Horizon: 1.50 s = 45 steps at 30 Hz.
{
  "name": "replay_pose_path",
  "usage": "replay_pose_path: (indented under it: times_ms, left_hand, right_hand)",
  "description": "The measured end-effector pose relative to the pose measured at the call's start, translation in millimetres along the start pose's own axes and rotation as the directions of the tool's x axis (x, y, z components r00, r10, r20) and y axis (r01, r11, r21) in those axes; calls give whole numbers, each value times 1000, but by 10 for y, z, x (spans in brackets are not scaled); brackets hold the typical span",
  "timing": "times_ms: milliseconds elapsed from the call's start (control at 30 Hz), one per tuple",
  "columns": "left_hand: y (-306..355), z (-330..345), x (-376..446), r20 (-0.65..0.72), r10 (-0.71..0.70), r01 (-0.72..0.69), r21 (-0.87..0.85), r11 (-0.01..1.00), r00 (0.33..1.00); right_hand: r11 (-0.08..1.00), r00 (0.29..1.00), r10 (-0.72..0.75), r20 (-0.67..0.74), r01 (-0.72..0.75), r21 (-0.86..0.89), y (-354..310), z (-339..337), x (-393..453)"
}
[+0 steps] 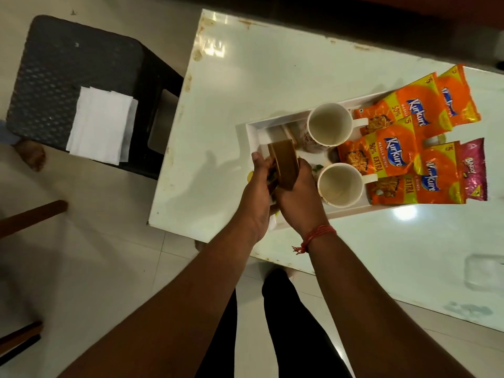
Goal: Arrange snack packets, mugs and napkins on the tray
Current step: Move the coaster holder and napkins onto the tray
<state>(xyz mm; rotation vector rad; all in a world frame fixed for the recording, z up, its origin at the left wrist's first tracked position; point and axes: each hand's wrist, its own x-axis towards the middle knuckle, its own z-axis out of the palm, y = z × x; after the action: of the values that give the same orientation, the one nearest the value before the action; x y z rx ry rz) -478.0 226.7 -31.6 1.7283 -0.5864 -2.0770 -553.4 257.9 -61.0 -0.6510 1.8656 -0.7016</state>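
Standing here watching, both hands are wrapped around a brown wooden holder point(283, 165) over the near-left end of the tray point(252, 132): left hand point(259, 192) gripping it from the side, right hand point(297, 195) curled on the other side. Two mugs point(330, 124) sit just past the right fingers, the closer one almost touching the knuckles, so one clumsy nudge could tip it. Snack packets point(392, 154) lie beyond those. The napkins point(101, 124) are way off left of the fingers on a black stool point(54, 64), not on the tray yet.

Two mugs point(330, 124) in the tray point(252, 129) (packets point(403, 137) right), napkins point(101, 126) left.
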Motion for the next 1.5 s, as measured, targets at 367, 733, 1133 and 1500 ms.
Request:
replay_pose_path:
  times_ms: [367,733,1133,1500]
  left_hand:
    - [-58,-1,-49,-2,60,-60,32,998,998]
    - [-22,-210,-134,103,-32,29,27,999,994]
    - [199,-741,-125,47,79,-81,35,996,996]
    - [1098,-2804,226,-358,370,-267,305,914,857]
  right_hand:
    - [993,991,-96,-92,88,-79,3,61,-98]
    - [978,976,-151,-159,124,-166,-26,197,-177]
    - [845,896,-395,-203,268,-464,-455,401,-527]
    - [889,939,-289,186,335,-312,-1152,2000,-257]
